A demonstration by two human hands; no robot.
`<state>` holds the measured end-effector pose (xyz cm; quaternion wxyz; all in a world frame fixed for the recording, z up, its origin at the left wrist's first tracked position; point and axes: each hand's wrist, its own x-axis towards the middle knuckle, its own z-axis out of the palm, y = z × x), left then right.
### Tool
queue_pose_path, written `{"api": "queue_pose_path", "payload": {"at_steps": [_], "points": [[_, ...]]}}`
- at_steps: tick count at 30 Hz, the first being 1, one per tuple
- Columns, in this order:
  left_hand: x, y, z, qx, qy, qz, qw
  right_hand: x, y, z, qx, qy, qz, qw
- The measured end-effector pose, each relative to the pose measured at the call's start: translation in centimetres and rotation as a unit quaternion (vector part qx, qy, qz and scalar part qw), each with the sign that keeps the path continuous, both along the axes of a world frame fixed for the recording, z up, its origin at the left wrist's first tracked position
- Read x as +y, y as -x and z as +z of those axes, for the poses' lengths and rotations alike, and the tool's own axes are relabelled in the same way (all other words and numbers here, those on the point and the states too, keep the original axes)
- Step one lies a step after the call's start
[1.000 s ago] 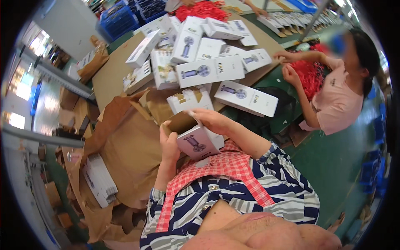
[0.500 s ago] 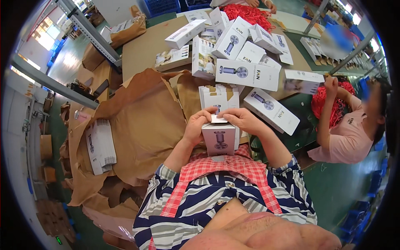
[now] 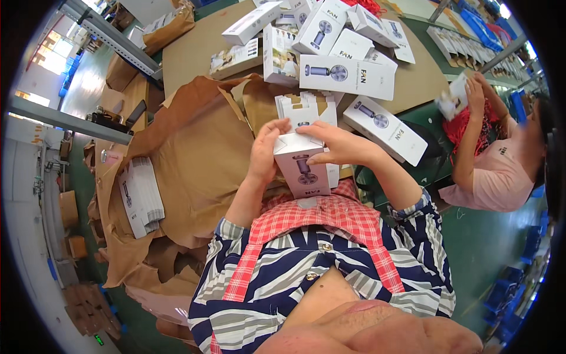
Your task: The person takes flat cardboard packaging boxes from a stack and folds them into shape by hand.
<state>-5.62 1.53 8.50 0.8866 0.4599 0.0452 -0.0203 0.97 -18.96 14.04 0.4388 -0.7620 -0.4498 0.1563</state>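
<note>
Fingers of both hands, left (image 3: 263,154) and right (image 3: 336,144), grip 1 white carton (image 3: 302,167), seemingly folding its top flaps; tucking them squarely likely comes next.

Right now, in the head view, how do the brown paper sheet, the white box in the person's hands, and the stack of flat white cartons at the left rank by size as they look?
1. brown paper sheet, by far the largest.
2. stack of flat white cartons.
3. white box, held between left hand and right hand.

The last two look nearly alike, and the box is nearer the camera, so their order is unsure.
</note>
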Motion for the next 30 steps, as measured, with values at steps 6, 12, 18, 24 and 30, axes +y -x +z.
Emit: {"api": "queue_pose_path", "payload": {"at_steps": [6,12,18,24,30], "points": [[3.1,-1.0,-1.0,-0.12,-0.103,0.274,0.949,-5.4,-6.2,0.6,0.229,-0.359,-0.31,0.85],[1.6,-3.2,-7.6,-0.029,-0.299,0.206,0.931,-3.4,-3.0,-10.8,-0.027,0.121,-0.344,0.931],[-1.3,-6.7,-8.0,-0.012,-0.414,0.055,0.909,0.6,-2.3,-11.7,0.049,0.071,-0.363,0.928],[-2.1,-2.6,-6.0,-0.159,-0.621,0.257,0.723,0.2,0.9,-10.1,-0.206,0.085,-0.342,0.913],[0.0,1.6,0.0,-0.154,-0.258,-0.178,0.937,-1.6,1.6,-3.5,0.327,-0.192,-0.215,0.9]]}}
